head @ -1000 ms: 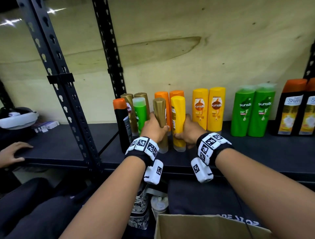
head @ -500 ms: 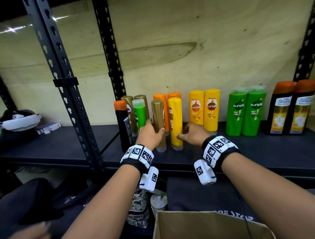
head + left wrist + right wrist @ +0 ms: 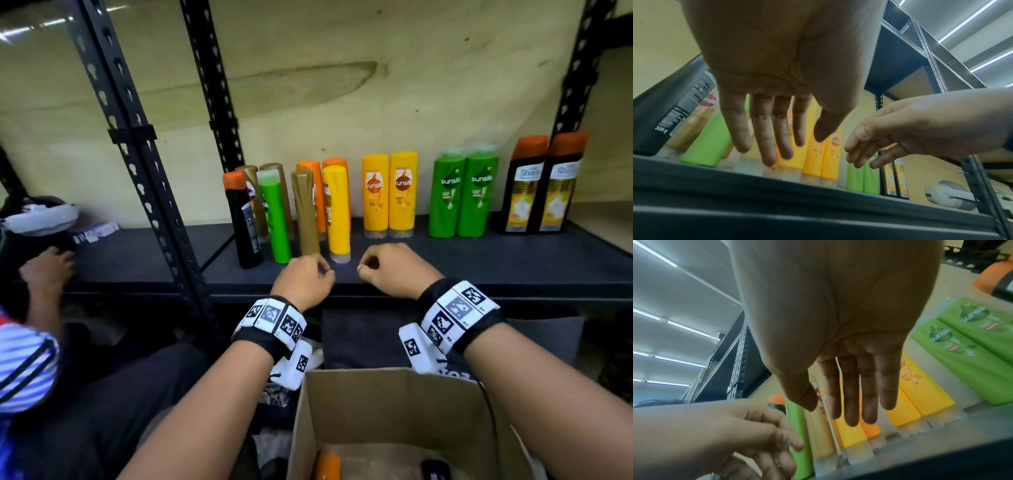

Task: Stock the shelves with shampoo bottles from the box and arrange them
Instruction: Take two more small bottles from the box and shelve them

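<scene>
Shampoo bottles stand in pairs along the dark shelf point(image 3: 479, 267). At the front of the left cluster are a gold bottle point(image 3: 306, 212) and a yellow bottle point(image 3: 337, 212), beside a green bottle point(image 3: 274, 219) and a black orange-capped bottle point(image 3: 243, 222). My left hand point(image 3: 308, 277) hovers just in front of the gold bottle, holding nothing. My right hand point(image 3: 383, 265) hovers near the yellow bottle, also empty. The wrist views show relaxed, nearly straight fingers on the left hand point(image 3: 777, 146) and the right hand point(image 3: 851, 402). The cardboard box point(image 3: 394, 404) below holds an orange bottle point(image 3: 327, 464).
Further right stand two yellow Sunsilk bottles point(image 3: 390, 195), two green ones point(image 3: 462, 195) and two black orange-capped ones point(image 3: 541, 185). A perforated black upright point(image 3: 137, 164) rises at the left. Another person's hand point(image 3: 48, 270) rests on the left shelf near a white device point(image 3: 37, 216).
Both hands have let go of the gold and yellow bottles and drawn back to the shelf's front edge. The bottles stay upright. The box shows more.
</scene>
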